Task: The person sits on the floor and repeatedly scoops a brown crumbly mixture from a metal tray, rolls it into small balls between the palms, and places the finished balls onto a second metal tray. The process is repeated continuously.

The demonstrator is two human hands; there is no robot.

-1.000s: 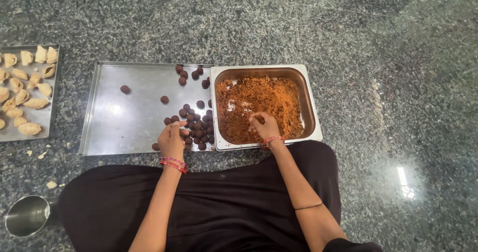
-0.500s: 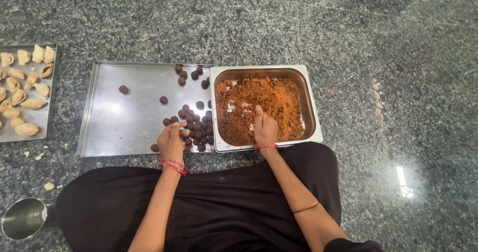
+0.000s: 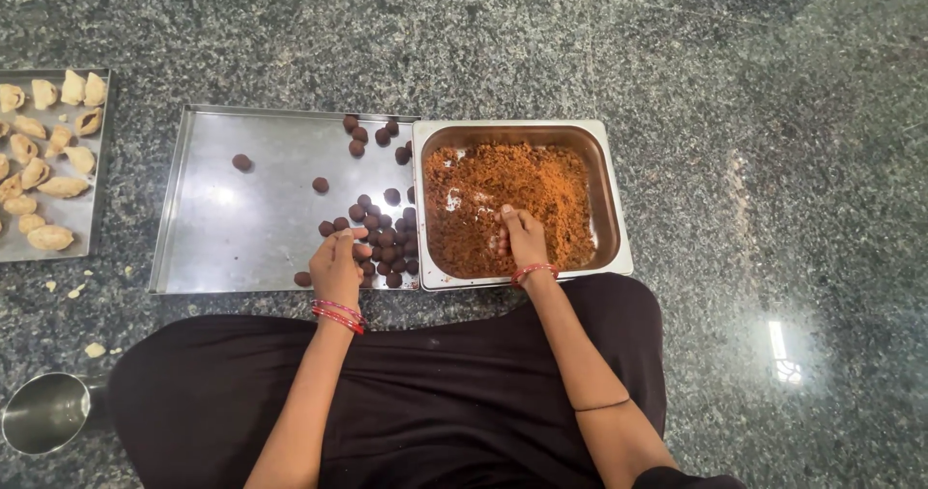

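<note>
brown balls [image 3: 382, 243] | clustered, flat tray | orange-brown crumbly filling [image 3: 512, 204] | deep pan

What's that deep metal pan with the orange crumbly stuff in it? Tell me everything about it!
The deep metal pan is a shiny steel rectangle with rounded corners and a flat rim. It sits level on the dark speckled stone floor, its left edge against the flat steel tray that holds the small dark brown balls. Orange-brown crumbly mixture covers most of its bottom, with bare metal showing along the right side. The right hand rests in the mixture near the front rim.
</note>
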